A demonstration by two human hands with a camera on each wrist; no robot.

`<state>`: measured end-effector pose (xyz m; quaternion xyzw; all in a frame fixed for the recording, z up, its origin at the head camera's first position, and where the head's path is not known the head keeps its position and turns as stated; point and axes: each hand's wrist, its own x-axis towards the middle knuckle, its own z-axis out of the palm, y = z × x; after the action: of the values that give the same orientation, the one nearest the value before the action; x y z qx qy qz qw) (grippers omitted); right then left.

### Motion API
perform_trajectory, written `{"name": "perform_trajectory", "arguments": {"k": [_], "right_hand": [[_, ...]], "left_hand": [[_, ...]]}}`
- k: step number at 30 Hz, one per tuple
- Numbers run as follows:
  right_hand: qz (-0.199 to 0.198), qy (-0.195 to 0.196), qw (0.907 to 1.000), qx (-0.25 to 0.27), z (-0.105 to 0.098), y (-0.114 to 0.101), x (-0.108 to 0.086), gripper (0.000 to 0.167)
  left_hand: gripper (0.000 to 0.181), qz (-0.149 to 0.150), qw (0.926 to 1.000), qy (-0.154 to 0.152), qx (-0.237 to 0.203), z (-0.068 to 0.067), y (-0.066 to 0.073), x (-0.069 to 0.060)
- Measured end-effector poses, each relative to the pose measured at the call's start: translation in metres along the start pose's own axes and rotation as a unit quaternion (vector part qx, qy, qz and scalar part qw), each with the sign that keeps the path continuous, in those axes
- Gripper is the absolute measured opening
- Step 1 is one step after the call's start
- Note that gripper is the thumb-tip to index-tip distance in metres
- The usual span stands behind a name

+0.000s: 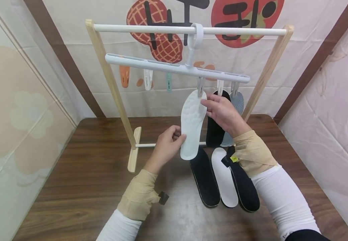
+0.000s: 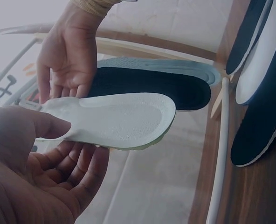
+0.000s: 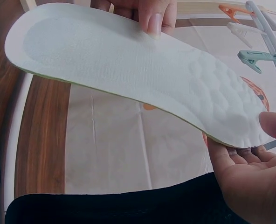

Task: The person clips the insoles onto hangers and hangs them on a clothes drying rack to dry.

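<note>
"Two hands on one insole, as my feed has it. What do you get at the left side?"

"I see the left hand (image 1: 166, 144) pinching the lower left edge of the white insole (image 1: 192, 130), thumb on the near face, fingers behind."

"And the right hand (image 1: 222, 112)?"

"Its thumb and fingers grasp the upper right edge, close below the hanger (image 1: 162, 66). I'd call both grips pinches, neither a fist."

"Where exactly is the insole?"

"In the air, nearly upright, bumpy end up, below the hanger's right half. A grey clip (image 1: 200, 87) overlaps its top end; from here I can't tell whether the clip bites on it."

"I have more to its right: a black insole (image 1: 214, 134) hanging under a white clip, then a grey-blue insole (image 1: 237, 102) at the far right, partly hidden by the right hand."

"To the left I count three clips with nothing in them: orange (image 1: 124, 77), white (image 1: 148, 79), teal (image 1: 169, 82)."

"And on the brown table (image 1: 86, 190), nearer me, three more insoles lie side by side: black (image 1: 205, 180), white (image 1: 225, 180), black (image 1: 246, 187)."
</note>
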<state>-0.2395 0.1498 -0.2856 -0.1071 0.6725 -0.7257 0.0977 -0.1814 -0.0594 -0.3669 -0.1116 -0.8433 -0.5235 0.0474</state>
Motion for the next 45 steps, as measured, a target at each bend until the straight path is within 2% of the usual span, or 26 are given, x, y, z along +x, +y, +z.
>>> {"name": "perform_trajectory", "arguments": {"k": [10,22,36,45], "right_hand": [[0.017,0.003,0.9988,-0.046,-0.005,0.006,-0.002,0.043],[0.020,0.010,0.9899,-0.140,-0.008,0.010,-0.007,0.042],[0.030,0.015,0.9833,-0.179,-0.014,0.020,-0.008,0.039],[0.057,0.017,0.9750,-0.214,-0.017,0.023,-0.009,0.041]], "left_hand": [[0.025,0.003,1.0000,-0.002,0.001,0.001,-0.002,0.000],[0.024,-0.002,1.0000,-0.001,0.005,0.001,-0.005,-0.001],[0.020,0.005,0.9999,-0.006,0.008,0.003,-0.011,-0.004],[0.018,-0.002,0.9998,-0.011,0.014,0.004,-0.011,-0.006]]}}
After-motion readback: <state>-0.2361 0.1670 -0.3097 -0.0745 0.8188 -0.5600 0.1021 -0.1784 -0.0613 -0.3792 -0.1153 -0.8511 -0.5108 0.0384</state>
